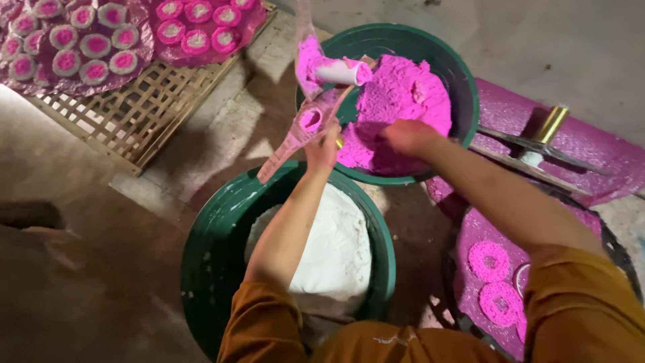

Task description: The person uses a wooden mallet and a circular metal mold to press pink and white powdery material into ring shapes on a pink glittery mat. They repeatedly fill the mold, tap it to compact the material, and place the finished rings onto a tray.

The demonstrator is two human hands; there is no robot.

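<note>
My left hand [324, 144] grips a long wooden mold [302, 129] dusted pink, with a round cavity, held over the rim of a green basin [463, 87] full of pink crumbly flour [403, 94]. My right hand [408, 136] rests in the pink flour at the basin's near side, fingers closed in it. A white cylinder [339, 72] coated with pink lies on the flour at the basin's left. Nearer me stands a second green basin [208, 249] holding white flour [336, 249].
A woven bamboo tray [134, 114] at the upper left carries pink sheets with several round pink-and-white cakes [87, 44]. To the right, a pink sheet [484, 228] bears pink rings [489, 261]. A metal tool with a brass handle [537, 144] lies beyond it.
</note>
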